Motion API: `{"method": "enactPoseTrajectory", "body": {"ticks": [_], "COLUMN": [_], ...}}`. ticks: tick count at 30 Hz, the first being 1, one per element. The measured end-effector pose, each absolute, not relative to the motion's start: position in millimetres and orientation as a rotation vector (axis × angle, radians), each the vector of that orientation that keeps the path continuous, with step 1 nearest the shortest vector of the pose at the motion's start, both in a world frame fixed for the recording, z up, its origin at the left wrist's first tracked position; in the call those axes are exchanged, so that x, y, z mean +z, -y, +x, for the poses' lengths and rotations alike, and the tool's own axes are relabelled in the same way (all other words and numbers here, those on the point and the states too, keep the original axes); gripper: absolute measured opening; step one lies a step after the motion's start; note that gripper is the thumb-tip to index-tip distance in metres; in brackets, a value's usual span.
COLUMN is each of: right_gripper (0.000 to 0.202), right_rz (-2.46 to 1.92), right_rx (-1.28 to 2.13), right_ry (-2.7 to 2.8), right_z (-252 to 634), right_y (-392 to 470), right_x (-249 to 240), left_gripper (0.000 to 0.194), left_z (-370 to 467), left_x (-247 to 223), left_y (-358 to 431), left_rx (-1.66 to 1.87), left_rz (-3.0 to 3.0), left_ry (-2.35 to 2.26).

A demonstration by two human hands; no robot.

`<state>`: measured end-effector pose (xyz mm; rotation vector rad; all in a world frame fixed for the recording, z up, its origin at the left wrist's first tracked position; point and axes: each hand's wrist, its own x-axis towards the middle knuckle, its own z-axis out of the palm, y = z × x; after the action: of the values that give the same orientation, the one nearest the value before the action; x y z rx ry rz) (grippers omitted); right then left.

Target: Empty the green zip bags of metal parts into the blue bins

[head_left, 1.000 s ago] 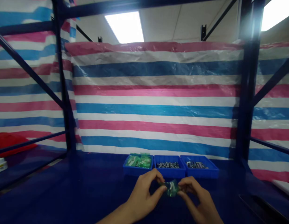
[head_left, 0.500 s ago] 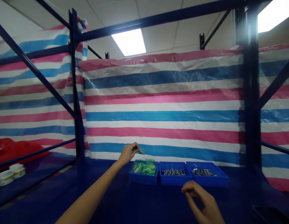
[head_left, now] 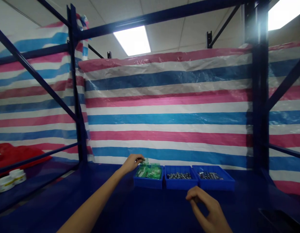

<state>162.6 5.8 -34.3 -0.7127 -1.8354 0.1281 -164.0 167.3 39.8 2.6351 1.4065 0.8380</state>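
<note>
My left hand [head_left: 132,162] is at the back left corner of a blue bin holding green plastic packets [head_left: 150,171], its fingers pinched on a small pale green packet [head_left: 146,160]. My right hand [head_left: 205,205] hovers in front of the other two bins, thumb and index fingertip close together; whether anything small is between them cannot be made out. The middle blue bin [head_left: 181,184] contains small metal parts [head_left: 179,175]. In the right blue bin [head_left: 216,185] lie longer dark and silvery metal pieces [head_left: 210,175].
The bins stand on a dark blue shelf [head_left: 145,210] framed by blue posts. Striped sheeting [head_left: 169,119] hangs behind. White jars [head_left: 17,175] and red material [head_left: 16,157] are at the left. A dark object [head_left: 278,221] lies at the lower right.
My left hand has lowered with the small packet to the packets in the left bin. My right hand keeps nearly the same pose. The view has shifted slightly.
</note>
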Motion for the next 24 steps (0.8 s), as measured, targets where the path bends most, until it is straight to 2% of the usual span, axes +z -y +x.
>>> {"method": "enactPoseTrajectory", "body": {"ticks": [9, 15, 24], "right_gripper": [0.018, 0.018, 0.017], "right_rz": [-0.719, -0.7, -0.683], "right_rx": [0.212, 0.255, 0.295], "right_ry": [1.885, 1.881, 1.873], "right_z": [163.3, 161.3, 160.4], "right_y": [-6.1, -5.5, -3.7], "right_x": [-37.1, -36.0, -34.4], "left_gripper": [0.024, 0.016, 0.022], "left_z": [-157.3, -148.4, -150.8], "left_x": [55.7, 52.6, 61.3], "left_y": [-164.5, -166.2, -171.3], "left_rx": [0.49, 0.27, 0.233], "left_rz": [2.849, 2.884, 2.881], "left_ry": [-1.56, -1.602, -1.674]}}
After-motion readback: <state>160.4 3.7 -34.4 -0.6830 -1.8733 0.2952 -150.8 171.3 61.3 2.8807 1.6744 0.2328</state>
